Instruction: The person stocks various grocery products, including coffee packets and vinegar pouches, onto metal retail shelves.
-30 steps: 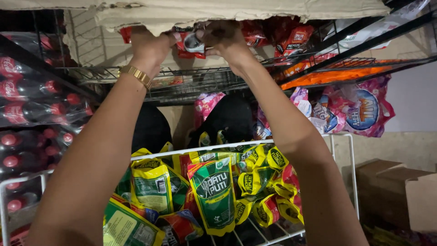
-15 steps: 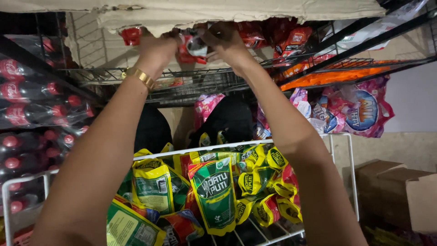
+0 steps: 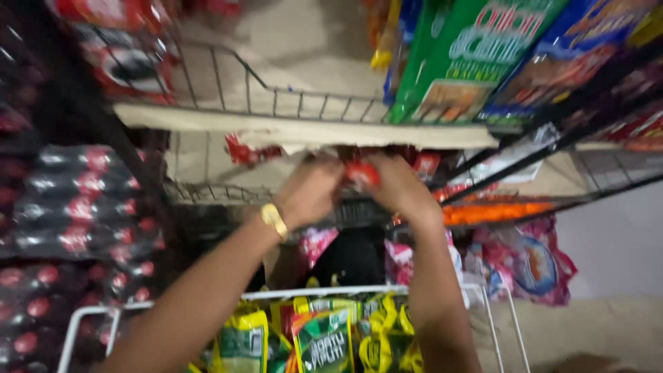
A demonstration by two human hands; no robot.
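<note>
Where both hands (image 3: 356, 190) meet, red packet (image 3: 362, 174) between, wire shelf (image 3: 207, 197) level

The small glossy packet (image 3: 362, 174) between both hands is red. The metal bracelet (image 3: 273, 220) is gold. The plastic pouches (image 3: 323, 338) are yellow and green, their wire basket (image 3: 88, 319) white. The dark bottles (image 3: 83, 183) carry red labels.
</note>
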